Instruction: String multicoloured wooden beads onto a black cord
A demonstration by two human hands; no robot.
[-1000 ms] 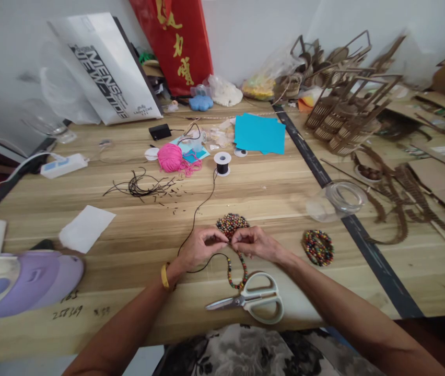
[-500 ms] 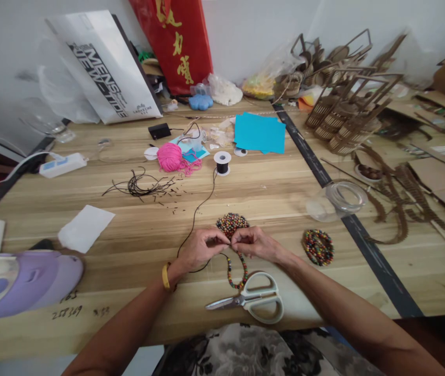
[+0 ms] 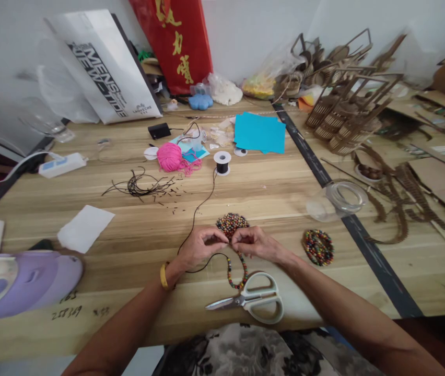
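My left hand [image 3: 201, 248] and my right hand [image 3: 256, 243] meet fingertip to fingertip over the wooden table [image 3: 269, 193], both pinched on a thin black cord [image 3: 197, 211]. A short string of coloured beads [image 3: 238, 271] hangs from the cord below my fingers. Just behind my fingertips lies a pile of loose coloured beads [image 3: 231, 223]. The cord runs back to a black spool [image 3: 222, 162]. White-handled scissors [image 3: 252, 300] lie right in front of my hands.
A finished beaded coil [image 3: 318, 246] and a clear jar on its side [image 3: 336, 200] are to the right. Pink yarn [image 3: 171, 157], black cord scraps [image 3: 140, 185], blue paper [image 3: 259, 133], a white tissue [image 3: 84, 227] and a purple device [image 3: 22, 279] sit around; wooden model parts [image 3: 348, 99] crowd the far right.
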